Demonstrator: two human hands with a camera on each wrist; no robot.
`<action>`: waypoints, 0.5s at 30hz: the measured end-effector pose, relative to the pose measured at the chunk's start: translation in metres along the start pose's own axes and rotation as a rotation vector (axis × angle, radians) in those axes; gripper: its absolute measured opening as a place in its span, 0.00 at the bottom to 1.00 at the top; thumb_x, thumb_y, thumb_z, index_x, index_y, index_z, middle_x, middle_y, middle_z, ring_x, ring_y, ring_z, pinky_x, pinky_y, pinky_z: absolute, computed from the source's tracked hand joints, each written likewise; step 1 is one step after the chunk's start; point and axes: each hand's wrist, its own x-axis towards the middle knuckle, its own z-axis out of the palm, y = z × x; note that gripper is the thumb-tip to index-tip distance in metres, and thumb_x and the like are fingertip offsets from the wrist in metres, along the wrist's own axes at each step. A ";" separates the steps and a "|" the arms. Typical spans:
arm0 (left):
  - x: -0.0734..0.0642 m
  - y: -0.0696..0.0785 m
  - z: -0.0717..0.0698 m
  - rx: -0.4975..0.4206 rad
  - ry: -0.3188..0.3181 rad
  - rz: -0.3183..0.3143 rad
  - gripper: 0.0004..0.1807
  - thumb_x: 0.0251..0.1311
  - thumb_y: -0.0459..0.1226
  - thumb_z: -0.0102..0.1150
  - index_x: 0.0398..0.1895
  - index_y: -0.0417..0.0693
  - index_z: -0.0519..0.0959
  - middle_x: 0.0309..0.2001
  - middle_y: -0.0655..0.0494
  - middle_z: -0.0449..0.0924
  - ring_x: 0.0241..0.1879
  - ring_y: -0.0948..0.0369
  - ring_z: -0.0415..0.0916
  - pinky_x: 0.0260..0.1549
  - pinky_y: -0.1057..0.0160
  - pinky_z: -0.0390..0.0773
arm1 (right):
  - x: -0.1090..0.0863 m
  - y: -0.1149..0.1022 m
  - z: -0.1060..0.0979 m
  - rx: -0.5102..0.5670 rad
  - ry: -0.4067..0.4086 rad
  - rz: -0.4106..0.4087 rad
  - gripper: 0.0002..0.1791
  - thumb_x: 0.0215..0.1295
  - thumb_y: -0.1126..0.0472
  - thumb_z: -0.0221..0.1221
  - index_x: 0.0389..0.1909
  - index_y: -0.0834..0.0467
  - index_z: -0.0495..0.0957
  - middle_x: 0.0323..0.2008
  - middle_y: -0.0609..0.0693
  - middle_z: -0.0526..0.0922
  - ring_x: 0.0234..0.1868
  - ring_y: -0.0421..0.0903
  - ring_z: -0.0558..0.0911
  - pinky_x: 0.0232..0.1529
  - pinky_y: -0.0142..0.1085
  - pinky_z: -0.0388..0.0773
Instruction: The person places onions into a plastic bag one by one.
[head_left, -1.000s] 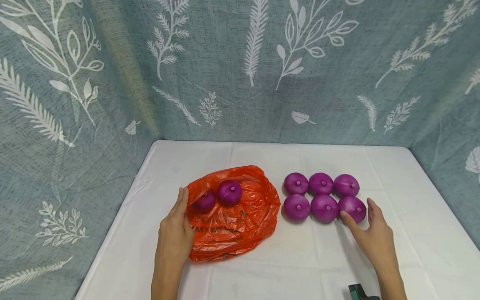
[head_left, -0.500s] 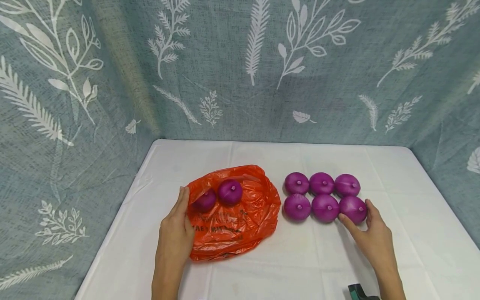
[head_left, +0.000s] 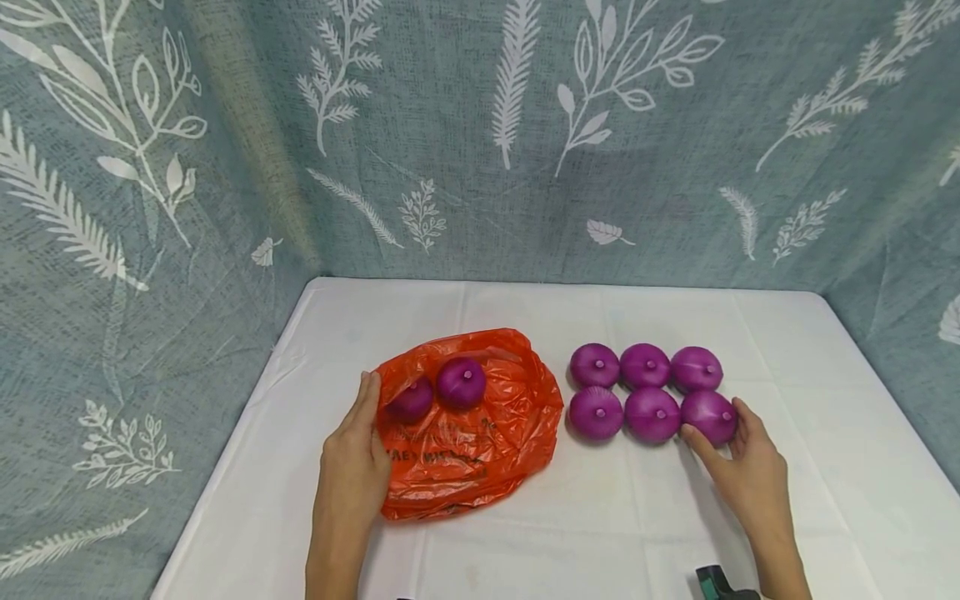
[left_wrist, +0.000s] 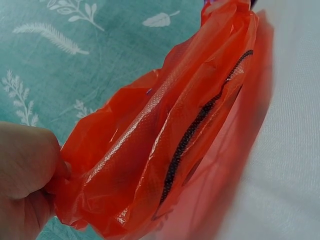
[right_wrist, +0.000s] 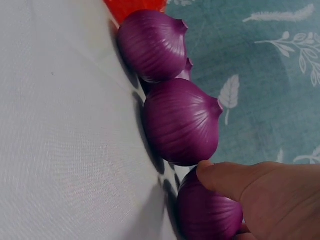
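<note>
In the head view, my left hand [head_left: 351,462] grips the left edge of a crumpled red plastic bag [head_left: 517,417] with dark print. The left wrist view shows the bag's film [left_wrist: 135,140] gathered between thumb and fingers. Two purple onions lie in the bag's mouth, one at the left [head_left: 411,402] and one nearer the middle [head_left: 461,382]. My right hand [head_left: 750,475] holds the near right onion [head_left: 708,417] of a group on the table, thumb on one side and fingers on the other. That onion [right_wrist: 207,210] still sits on the cloth, touching or nearly touching its neighbour [right_wrist: 182,122].
Several more onions stand in two rows, including the near middle [head_left: 651,415] and far left [head_left: 595,365] ones. White cloth [head_left: 570,533] covers the table. A dark object [head_left: 720,583] shows at the bottom edge by the right forearm. Leaf-patterned curtains [head_left: 465,125] enclose the back and sides.
My right fingers have drawn in slightly against the near right onion. The left hand, the bag and the other onions stay in place.
</note>
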 end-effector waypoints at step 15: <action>0.000 0.001 0.000 0.016 0.000 0.022 0.40 0.62 0.19 0.51 0.76 0.53 0.57 0.73 0.51 0.60 0.68 0.52 0.63 0.61 0.50 0.69 | -0.001 -0.002 -0.004 0.030 0.056 -0.015 0.56 0.59 0.39 0.65 0.76 0.64 0.48 0.71 0.68 0.58 0.69 0.64 0.63 0.63 0.55 0.67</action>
